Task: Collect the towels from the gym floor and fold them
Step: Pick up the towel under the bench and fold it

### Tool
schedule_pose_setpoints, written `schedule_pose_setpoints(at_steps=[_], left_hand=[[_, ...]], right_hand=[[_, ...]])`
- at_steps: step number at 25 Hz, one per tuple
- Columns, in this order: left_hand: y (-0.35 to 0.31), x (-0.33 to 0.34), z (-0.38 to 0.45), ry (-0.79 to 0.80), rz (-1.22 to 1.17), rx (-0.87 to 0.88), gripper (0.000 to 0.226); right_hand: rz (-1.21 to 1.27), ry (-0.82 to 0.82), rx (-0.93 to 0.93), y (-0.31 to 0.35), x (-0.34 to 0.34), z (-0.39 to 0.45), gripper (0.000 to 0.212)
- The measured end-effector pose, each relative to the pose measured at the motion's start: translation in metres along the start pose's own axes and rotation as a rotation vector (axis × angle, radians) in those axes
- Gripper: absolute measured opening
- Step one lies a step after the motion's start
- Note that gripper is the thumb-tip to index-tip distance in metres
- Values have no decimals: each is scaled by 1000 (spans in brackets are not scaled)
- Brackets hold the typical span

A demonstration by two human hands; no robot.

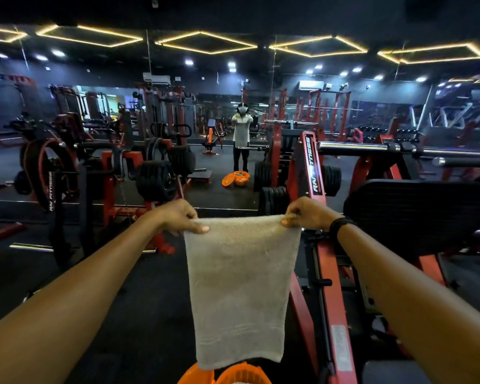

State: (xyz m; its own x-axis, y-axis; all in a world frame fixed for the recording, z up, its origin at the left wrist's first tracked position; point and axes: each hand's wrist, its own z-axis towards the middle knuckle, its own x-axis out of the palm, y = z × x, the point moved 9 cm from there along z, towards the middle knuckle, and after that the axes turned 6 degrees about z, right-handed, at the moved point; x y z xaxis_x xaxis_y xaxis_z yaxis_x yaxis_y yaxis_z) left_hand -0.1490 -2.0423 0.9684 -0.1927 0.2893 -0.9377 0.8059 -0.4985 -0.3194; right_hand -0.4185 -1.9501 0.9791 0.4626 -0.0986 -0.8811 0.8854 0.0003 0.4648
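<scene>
Orange and low at the bottom edge, a plastic basket (243,374) sits right under the hanging white towel (239,286), with its lid (196,374) beside it; both are cut off, so I cannot tell how many towels it holds. Both arms reach forward, and the towel hangs straight down between them at chest height, off the gym floor (150,314). The left hand (182,217) pinches one top corner, the right hand (305,214) pinches the other, thumbs in front and fingers curled behind the hem. I judge this towel collected and spread for folding; whether it is already doubled is unclear. A red leg press machine (330,273) stands just right. The mirror (241,134) ahead repeats the pose.
</scene>
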Motion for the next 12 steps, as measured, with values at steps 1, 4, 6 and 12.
schedule_pose_setpoints(at_steps=[1,4,6,12], left_hand=[[-6,2,-3,53,15,14,32],[-32,-63,-16,-339,-619,226,31],[-36,-84,-16,-299,-1069,369,56],[9,-7,3,-106,-911,111,74]], right_hand=[[1,71,-17,3,2,-4,35],[528,-170,-103,31,-56,-12,14],[975,-143,-73,35,-64,-9,42],[1074,55,45,22,21,-9,59]])
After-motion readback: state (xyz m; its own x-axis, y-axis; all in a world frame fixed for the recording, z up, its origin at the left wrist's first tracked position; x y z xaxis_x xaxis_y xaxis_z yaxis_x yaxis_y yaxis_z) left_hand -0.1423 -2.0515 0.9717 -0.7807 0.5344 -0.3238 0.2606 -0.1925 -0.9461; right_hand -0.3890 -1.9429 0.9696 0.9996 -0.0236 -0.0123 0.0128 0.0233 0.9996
